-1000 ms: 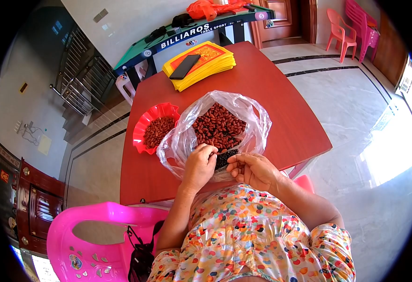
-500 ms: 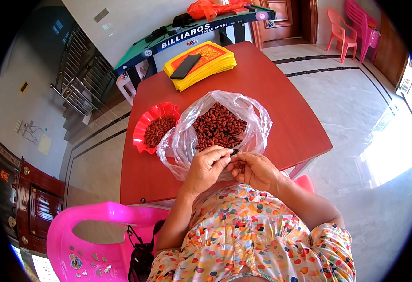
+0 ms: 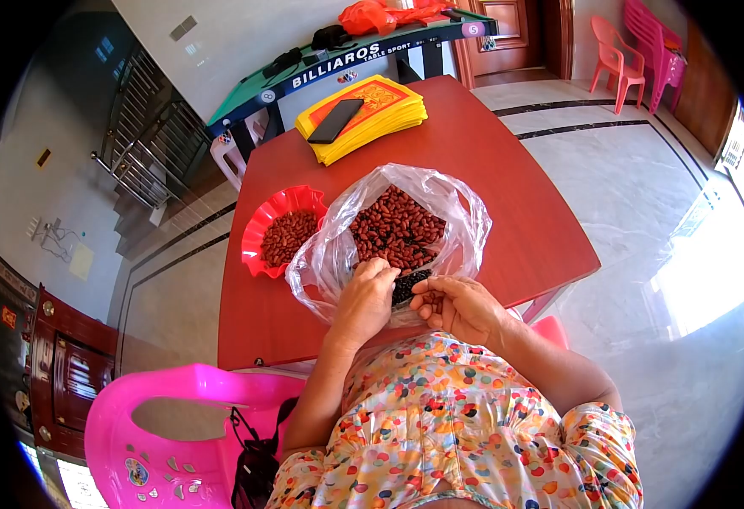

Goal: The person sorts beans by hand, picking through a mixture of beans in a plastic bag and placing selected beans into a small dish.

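A clear plastic bag [image 3: 467, 222] lies wide open on the table, full of dark red, oblong beans [image 3: 395, 222]. At its near side is a patch of small black beans [image 3: 407, 287]. My left hand [image 3: 367, 297] reaches in at the near left, its curled fingertips touching the edge of the red beans; whatever they pinch is hidden. On the other side of the black beans, my right hand [image 3: 461, 307] is cupped with its fingers curled around a few red beans [image 3: 433, 299]. Left of the bag stands a red, wavy-rimmed bowl [image 3: 253, 242] holding more red beans [image 3: 289, 237].
Farther back on the red table [image 3: 525, 195] is a stack of yellow packets [image 3: 389, 106] with a black phone [image 3: 336, 120] on top. A pink chair [image 3: 160, 386] holding a black bag [image 3: 255, 462] is at my left. Beyond stands a billiard table [image 3: 363, 59].
My left hand has drawn away from my right, moving left and down to the beans, uncovering the black beans. My right hand stays nearly in place.
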Demonstrator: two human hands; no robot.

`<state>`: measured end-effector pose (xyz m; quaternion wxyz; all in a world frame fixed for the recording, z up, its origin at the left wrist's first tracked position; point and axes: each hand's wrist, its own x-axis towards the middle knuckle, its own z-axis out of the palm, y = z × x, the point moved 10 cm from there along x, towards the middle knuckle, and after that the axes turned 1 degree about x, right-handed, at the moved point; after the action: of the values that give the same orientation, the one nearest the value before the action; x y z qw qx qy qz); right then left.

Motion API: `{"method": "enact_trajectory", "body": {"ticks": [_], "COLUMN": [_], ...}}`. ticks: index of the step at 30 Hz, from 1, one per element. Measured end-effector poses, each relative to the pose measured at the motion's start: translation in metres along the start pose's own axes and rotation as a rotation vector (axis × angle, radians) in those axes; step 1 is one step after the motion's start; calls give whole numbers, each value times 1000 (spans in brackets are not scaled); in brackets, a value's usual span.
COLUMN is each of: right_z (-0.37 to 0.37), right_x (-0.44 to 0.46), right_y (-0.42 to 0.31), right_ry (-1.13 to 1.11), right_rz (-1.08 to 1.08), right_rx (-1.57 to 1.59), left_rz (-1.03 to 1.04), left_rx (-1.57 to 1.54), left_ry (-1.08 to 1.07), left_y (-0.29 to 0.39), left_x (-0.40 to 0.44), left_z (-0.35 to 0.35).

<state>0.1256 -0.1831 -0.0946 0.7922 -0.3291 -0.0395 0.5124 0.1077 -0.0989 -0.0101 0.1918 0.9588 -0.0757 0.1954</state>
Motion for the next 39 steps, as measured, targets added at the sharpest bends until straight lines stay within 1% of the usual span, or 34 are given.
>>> {"method": "enact_trajectory", "body": {"ticks": [2, 7, 17, 20, 22, 23, 25, 29, 31, 34, 35, 36, 38, 39], "right_z": [0, 0, 1, 1, 1, 0, 1, 1, 1, 0, 0, 1, 2, 2], "right_x": [1, 0, 0, 0, 0, 0, 1, 0, 1, 1, 1, 1, 0, -1], "right_y": [1, 0, 0, 0, 0, 0, 0, -1, -1, 0, 0, 1, 0, 0], "right_ry": [-7, 1, -8, -8, -10, -10, -16, -5, -18, -6, -6, -12, -18, -4], "right_rz": [0, -5, -7, -8, -5, -5, -3, -15, -20, -20, -20, -16, -11, -8], "right_rx": [3, -2, -9, -10, -15, -15, -5, -15, -10, 23, 23, 30, 38, 21], "left_rz": [0, -93, -62, -72, -91, -91, -61, -13, -1, 46, -21, -22, -97, -69], "left_rx": [7, -71, -72, -107, -153, -153, -229, -339, -439, -494, -539, -540, -492, -478], "left_ry": [-4, -37, -20, 11, 70, 70, 134, 127, 71, 8, -21, -22, -31, 10], "left_y": [0, -5, -5, -2, -4, -3, 0, 19, 28, 36, 35, 35, 23, 21], "left_x": [0, 0, 0, 1, 2, 2, 2, 5, 5, 5, 4, 4, 4, 4], "left_z": [0, 0, -1, -5, -11, -12, -19, -29, -27, -20, -19, -19, -20, -25]}}
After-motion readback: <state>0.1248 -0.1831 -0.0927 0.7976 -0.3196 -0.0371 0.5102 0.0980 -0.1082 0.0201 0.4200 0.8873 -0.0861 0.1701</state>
